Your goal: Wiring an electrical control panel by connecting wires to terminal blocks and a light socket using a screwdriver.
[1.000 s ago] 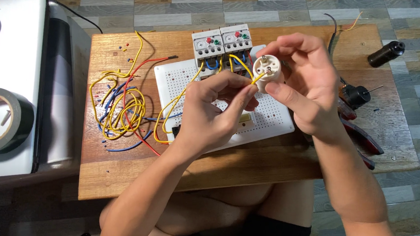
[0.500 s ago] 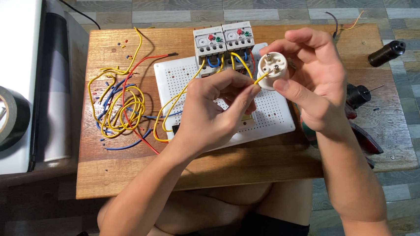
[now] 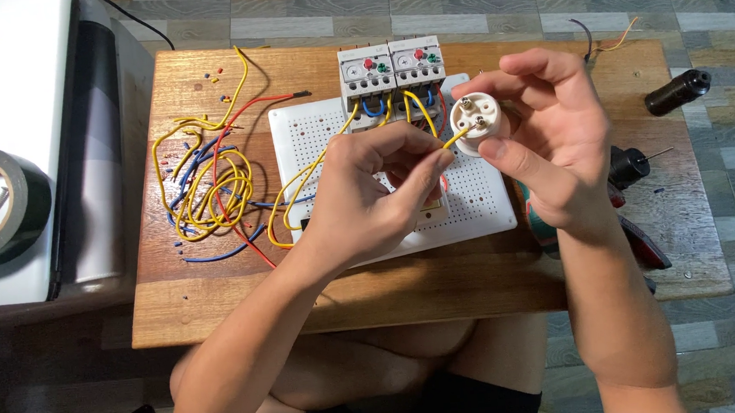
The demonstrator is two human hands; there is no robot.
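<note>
Wooden table (image 3: pixel 220 320) bearing a white perforated board (image 3: pixel 488 202), two grey switch units (image 3: pixel 392 68) and a tangle of loose wires (image 3: pixel 207 192). Above the board, the right hand (image 3: pixel 557 146) clasps a white round socket (image 3: pixel 480 123); the left hand (image 3: pixel 367 202) pinches a yellow wire (image 3: pixel 456 139) touching the socket.

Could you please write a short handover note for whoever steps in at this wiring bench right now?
Right hand: holds the round white fitting up above the white perforated board.
Left hand: pinches the yellow wire, its end at the fitting's face.
Two grey relay units sit at the board's far edge, already wired.
Loose wires lie on the wooden table.
Whether the yellow wire is seated cannot be told.
</note>
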